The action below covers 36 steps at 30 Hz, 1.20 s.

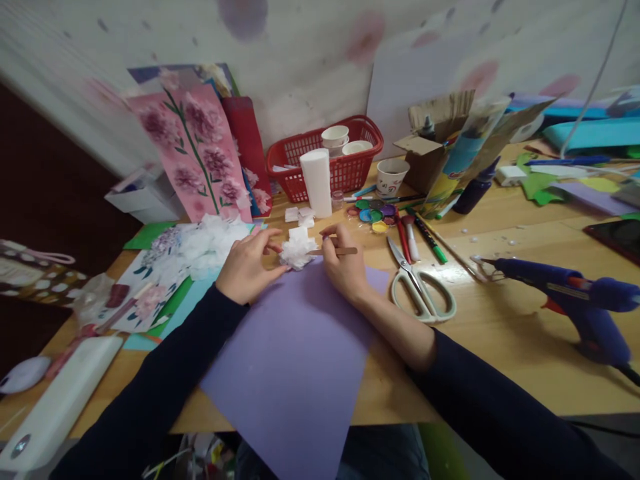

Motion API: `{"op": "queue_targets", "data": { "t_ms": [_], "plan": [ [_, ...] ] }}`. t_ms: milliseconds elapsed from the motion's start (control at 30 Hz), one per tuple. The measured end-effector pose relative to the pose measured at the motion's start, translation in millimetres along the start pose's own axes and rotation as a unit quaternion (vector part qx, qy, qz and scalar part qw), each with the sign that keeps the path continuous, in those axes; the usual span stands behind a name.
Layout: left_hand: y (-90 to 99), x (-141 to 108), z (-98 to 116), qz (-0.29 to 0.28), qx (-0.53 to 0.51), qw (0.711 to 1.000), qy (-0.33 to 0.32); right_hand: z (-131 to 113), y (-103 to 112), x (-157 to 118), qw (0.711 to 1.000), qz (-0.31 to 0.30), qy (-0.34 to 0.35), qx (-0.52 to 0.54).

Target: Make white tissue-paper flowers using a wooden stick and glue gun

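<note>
A small ruffled white paper flower (299, 249) sits at the far corner of a purple sheet of paper (295, 360). My left hand (253, 263) is at the flower's left side, its thumb and fingertips curved against the edge of the petals. In a pinch, my right hand (344, 261) grips a thin, flat brown stick (346, 251), whose left end reaches the flower's right side. Just behind the flower lie small white paper pieces (300, 216), beside an upright white roll (316, 183).
Scissors (423, 293) lie right of my right hand, with a blue glue gun (565, 283) farther right. Paint pots (370, 215), pens and a paper cup (392, 177) stand behind. A red basket (350, 175) is at the back; fluffy white material (210, 247) lies left.
</note>
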<state>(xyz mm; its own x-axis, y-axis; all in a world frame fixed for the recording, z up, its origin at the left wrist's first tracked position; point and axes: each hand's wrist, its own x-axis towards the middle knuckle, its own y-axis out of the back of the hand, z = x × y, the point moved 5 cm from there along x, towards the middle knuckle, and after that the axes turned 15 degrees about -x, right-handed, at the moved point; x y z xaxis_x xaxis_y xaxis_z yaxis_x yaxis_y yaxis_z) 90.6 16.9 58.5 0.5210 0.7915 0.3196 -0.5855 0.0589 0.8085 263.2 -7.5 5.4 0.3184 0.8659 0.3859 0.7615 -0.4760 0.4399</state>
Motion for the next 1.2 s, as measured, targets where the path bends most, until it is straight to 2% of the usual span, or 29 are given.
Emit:
{"op": "queue_targets", "data": {
  "t_ms": [167, 533, 933, 1100, 1200],
  "plan": [
    [-5.9, -20, -16, -0.052, 0.007, 0.998, 0.036, 0, -1, 1, 1.0, 0.002, -0.015, 0.007],
    [-9.1, -24, -21, -0.062, 0.02, 0.995, 0.078, 5, 18, 1, 0.99, 0.074, -0.063, 0.1],
    [-12.0, -25, -21, -0.074, 0.036, 0.994, 0.07, 2, 6, -1, 0.997, 0.022, -0.045, 0.063],
    [-12.0, -24, -21, -0.077, 0.038, 0.994, 0.069, 3, 2, 0, 0.998, 0.018, -0.033, 0.047],
    [-12.4, -25, -22, -0.075, 0.033, 0.994, 0.073, 0, 8, -1, 0.996, 0.028, -0.049, 0.064]
  ]
}}
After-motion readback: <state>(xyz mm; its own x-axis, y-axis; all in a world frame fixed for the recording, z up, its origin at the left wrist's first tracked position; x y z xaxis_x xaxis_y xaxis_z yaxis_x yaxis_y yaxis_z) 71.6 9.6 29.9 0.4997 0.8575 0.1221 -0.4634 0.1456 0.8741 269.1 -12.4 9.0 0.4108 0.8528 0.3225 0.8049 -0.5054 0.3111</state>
